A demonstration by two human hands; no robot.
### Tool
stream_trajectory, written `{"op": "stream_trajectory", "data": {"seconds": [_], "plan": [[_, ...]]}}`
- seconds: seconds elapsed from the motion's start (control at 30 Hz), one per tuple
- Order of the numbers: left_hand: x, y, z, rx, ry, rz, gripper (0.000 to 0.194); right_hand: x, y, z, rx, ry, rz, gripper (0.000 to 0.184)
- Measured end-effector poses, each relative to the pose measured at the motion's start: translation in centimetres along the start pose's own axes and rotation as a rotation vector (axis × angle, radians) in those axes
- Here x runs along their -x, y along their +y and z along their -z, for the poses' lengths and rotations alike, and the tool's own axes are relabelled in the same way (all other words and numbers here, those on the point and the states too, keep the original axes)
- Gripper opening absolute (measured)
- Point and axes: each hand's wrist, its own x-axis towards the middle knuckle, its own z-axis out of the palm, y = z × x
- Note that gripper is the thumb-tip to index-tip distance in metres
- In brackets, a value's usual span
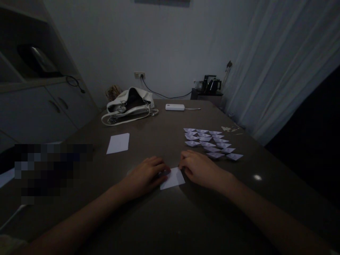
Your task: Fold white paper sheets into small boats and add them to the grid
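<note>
Paper (173, 178), small and white, lies flat on the table (170, 219) between the two hands, close to the person. Left hand (148, 173): fingers loosely bent, thumb and fingertips over the sheet's left side; whether they press or pinch, cannot tell. Right hand (198, 167): fingers curled in at the far right corner; contact likely, firm grasp not confirmed.

Risks, as judged:
1. Sheet skews. Likely cause: uneven pressure, one hand pulling harder than the other on a smooth-looking top.
2. Crease lands off line. Likely cause: dim light, plus fingers covering the left edge and far corner.
3. Paper boats (208, 144) get knocked out of their rows. Likely cause: right wrist swinging outward; the nearest boats sit just beyond it.

Spare paper (118, 143) lies well apart, beyond the left hand; low risk there. Number of sheets in it: cannot tell.
</note>
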Motion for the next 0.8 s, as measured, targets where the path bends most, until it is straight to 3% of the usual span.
{"op": "stream_trajectory", "data": {"seconds": [0.33,0.8], "plan": [[-0.9,1.6,-0.4,-0.283,0.008,-0.008,0.027,-0.1,-1.4,-0.8,0.089,-0.021,0.041,0.023],[0.1,-0.2,2.0,-0.206,-0.007,-0.025,0.022,-0.1,-1.2,-0.5,0.134,-0.029,0.021,0.017]]}}
